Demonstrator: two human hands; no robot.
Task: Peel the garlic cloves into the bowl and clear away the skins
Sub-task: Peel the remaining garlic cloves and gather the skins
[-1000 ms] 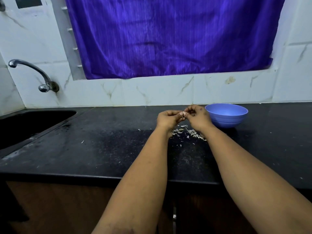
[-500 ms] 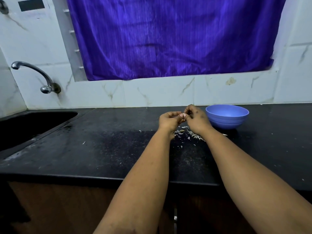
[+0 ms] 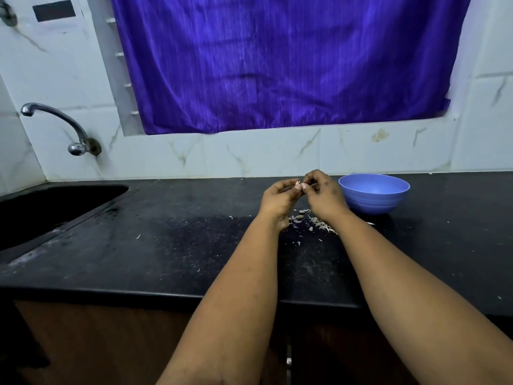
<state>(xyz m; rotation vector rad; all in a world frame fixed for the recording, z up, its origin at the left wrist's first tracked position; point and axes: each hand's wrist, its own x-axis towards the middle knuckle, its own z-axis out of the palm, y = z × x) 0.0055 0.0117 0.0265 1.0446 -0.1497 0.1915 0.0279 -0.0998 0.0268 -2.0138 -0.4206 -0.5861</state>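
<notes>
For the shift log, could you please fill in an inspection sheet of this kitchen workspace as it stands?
Surface: black countertop, dusty, flecked with white bits.
Job's things: garlic clove pinched between both hands above the counter; blue bowl to the right, contents hidden.
Clutter: garlic skins piled under the hands, stray flakes around.
Hands: left hand and right hand both pinch the clove, fingers curled.
Cables: nothing seen.
Surroundings: sink and tap at left; purple curtain; marble-look wall tiles.

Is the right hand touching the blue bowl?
Apart. In the head view a strip of black counter shows between the right hand and the blue bowl; that hand is raised, pinching a garlic clove.
</notes>
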